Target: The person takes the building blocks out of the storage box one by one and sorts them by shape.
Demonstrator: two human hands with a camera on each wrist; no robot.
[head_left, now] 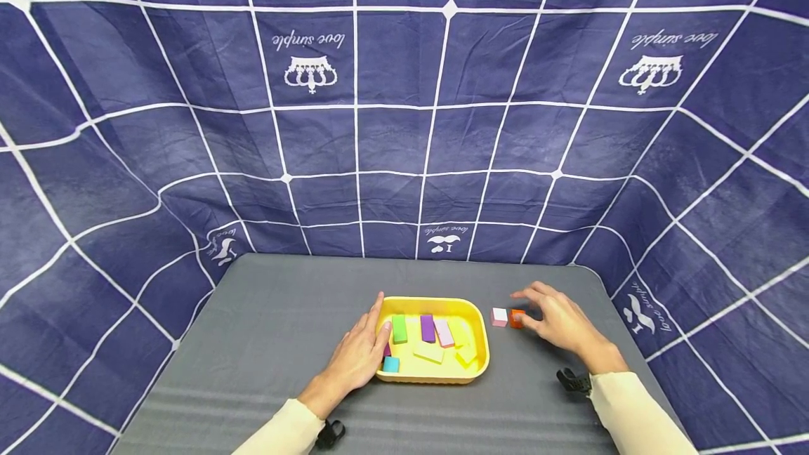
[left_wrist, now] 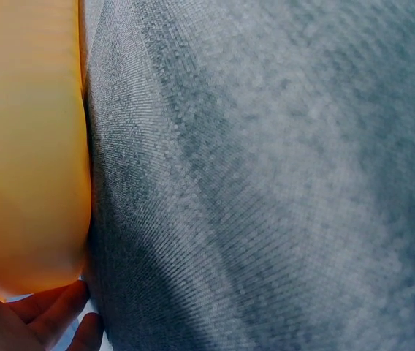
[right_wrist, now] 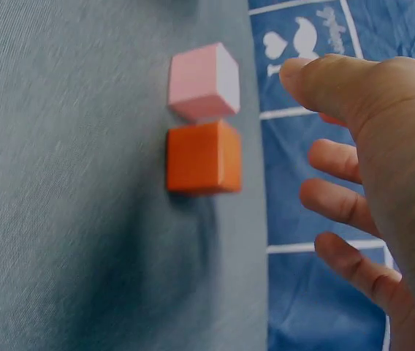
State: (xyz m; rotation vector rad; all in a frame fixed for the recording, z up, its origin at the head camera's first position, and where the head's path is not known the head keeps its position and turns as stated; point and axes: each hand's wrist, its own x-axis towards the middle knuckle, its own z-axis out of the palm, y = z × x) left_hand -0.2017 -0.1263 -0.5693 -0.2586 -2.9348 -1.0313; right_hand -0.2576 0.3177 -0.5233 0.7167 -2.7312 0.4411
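Observation:
My left hand (head_left: 359,352) rests along the left end of a yellow plastic tray (head_left: 483,364), fingers straight against its side and thumb at the rim. In the left wrist view, the fingers (left_wrist: 58,311) reach the corner of the tray (left_wrist: 32,161). My right hand (head_left: 561,321) hovers at an orange cube (head_left: 517,319), its thumb and fingers spread and holding nothing. Close beside that cube is a pink cube (head_left: 499,317) with a pale top. In the right wrist view, the orange cube (right_wrist: 200,159) and pink cube (right_wrist: 202,80) sit almost corner to corner.
Inside the tray lie a green block (head_left: 399,328), a purple block (head_left: 428,328), a pink block (head_left: 445,333), a blue block (head_left: 391,364) and several yellow pieces. The grey table (head_left: 265,328) is bordered by a blue checked cloth (head_left: 392,139) at the back and sides.

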